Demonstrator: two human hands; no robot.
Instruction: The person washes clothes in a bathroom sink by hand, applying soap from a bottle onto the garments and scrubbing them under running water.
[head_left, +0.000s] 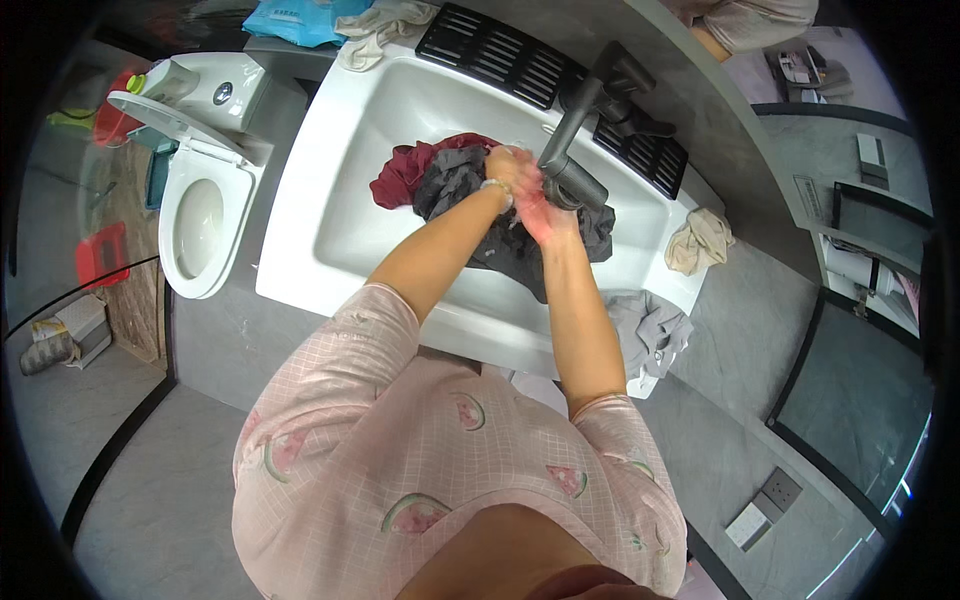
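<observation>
My left hand (508,168) and my right hand (543,214) meet just beside the spout of the dark grey faucet (575,185), above the white sink basin (352,215). They press against each other, fingers mostly stretched out and partly hidden by one another. No cloth shows between them. A pale bracelet (497,187) circles my left wrist. Below my hands lies a heap of dark grey cloth (510,255), bunched in the basin. Dark red cloth (400,175) sits at its left side. Whether water is running cannot be made out.
Black slotted racks (492,55) line the sink's back edge. A beige cloth (698,241) and a grey garment (650,330) hang over the right rim. Another light cloth (380,30) lies at the back left, near a blue packet (297,20). The toilet (205,215) stands left of the sink.
</observation>
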